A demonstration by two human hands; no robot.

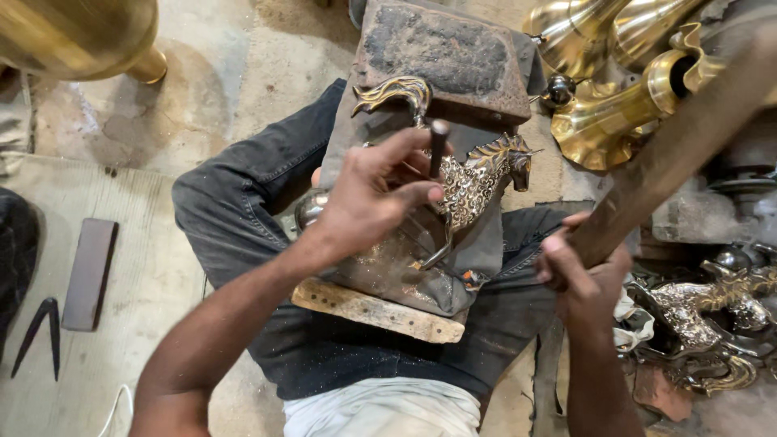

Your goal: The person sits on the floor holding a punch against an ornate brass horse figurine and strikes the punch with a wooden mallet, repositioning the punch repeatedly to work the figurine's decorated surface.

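1. Fingers of my left hand (376, 194) pinch a dark punch (437, 146) upright on the brass horse (473, 182), which lies on the block across my lap.
2. My right hand (583, 267) is clenched around a wooden mallet handle (672, 154), at right.

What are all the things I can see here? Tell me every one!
Metal horse figure: one, brass and silver, on the padded block.
Punch: one, dark, held upright against the horse.
Wooden mallet handle: one, brown, raised at right.
Padded block: one, grey cloth over a wood board, on the lap.
Brick: one, dark reddish, top of the block.
Brass horns: several, golden, upper right.
More horse figures: a few, right floor.
Flat bar: one, dark, left floor.
Divider: one, black, left floor.
Left hand: grip on the punch.
Right hand: grip on the mallet handle.
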